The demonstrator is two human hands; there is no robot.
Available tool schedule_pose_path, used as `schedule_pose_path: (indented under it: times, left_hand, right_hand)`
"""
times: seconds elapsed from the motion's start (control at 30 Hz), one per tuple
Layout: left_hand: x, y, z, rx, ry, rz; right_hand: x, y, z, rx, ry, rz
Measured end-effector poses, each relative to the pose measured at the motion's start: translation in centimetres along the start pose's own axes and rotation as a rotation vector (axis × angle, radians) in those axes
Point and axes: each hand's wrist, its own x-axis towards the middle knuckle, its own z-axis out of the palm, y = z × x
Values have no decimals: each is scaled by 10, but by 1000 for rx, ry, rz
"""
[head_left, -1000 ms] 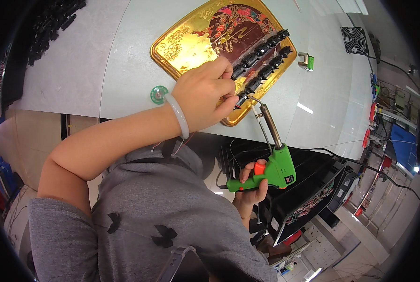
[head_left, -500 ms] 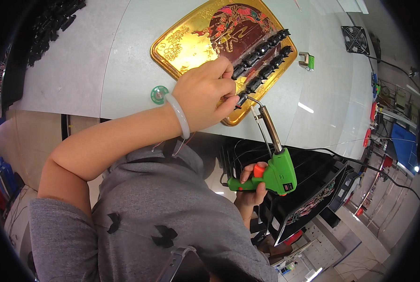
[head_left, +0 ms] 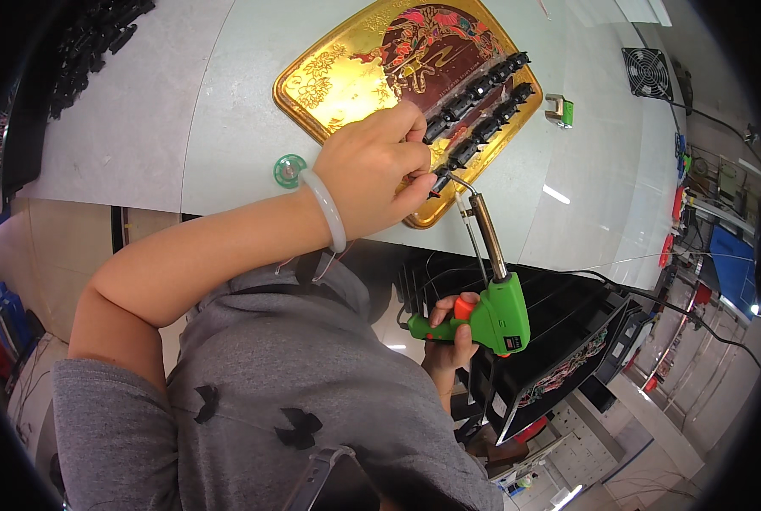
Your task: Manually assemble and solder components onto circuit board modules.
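Observation:
My right hand (head_left: 455,345) grips a green soldering gun (head_left: 501,317) with an orange trigger. Its metal barrel points up at the table, and the bent tip meets the near end of a row of small black plastic parts (head_left: 464,153). Beside that tip, the fingers of my left hand (head_left: 380,170) are pinched together over the end part, with a speck of red at the fingertips. Thin wires (head_left: 321,271) trail out below my left wrist; the pinch itself is mostly hidden. A second row of black parts (head_left: 457,106) lies alongside. Both rows rest on a gold patterned tin tray (head_left: 325,89).
A green solder spool (head_left: 289,170) lies left of the tray, and a small green-and-metal piece (head_left: 559,111) to its right. Black parts (head_left: 99,51) are heaped at the far left. A small fan (head_left: 647,72) stands far right. A black cable (head_left: 653,294) runs along the right.
The soldering gun's body and my right hand have shifted slightly left and down, while its tip stays at the end part. My left hand holds nearly the same place.

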Motion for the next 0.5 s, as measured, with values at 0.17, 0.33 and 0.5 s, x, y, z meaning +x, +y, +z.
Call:
schedule_pose_path:
  times: [0.17, 0.33, 0.5]
  left_hand:
    - [0, -1, 2, 9, 6, 13]
    - [1, 0, 0, 6, 30, 50]
    - [1, -1, 1, 1, 35, 47]
  right_hand:
    - [-4, 11, 1, -52, 19, 8]
    - [-5, 20, 1, -51, 8, -7]
    - [-6, 16, -2, -52, 34, 7]
